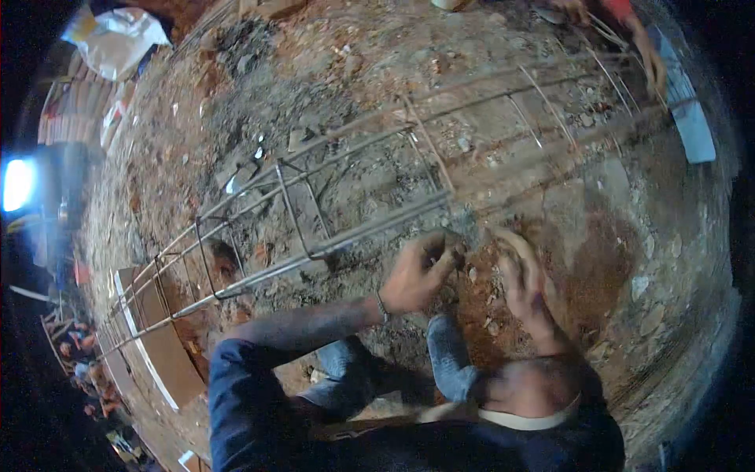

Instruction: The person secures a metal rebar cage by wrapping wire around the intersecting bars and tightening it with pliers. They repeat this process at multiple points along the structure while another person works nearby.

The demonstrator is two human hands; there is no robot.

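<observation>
My left hand [423, 271], with a bracelet at the wrist, is just below the near long bar of a rebar cage [362, 232]. Its fingers are curled in toward the thumb; whatever may be between them is hidden. To its right, my right hand [523, 275] is smeared by motion, its fingers stretched out and slightly apart, with nothing visible in them. The cage of long steel bars and square stirrups runs from lower left to upper right. Its right end is blurred.
Another person's arm [646, 59] reaches toward the cage's far right end, beside a pale board [692, 130]. A brown board [169, 350] lies under the left end. Rough soil [330, 71] surrounds it. A bright lamp [17, 185] shines at left, near a white sack [122, 43].
</observation>
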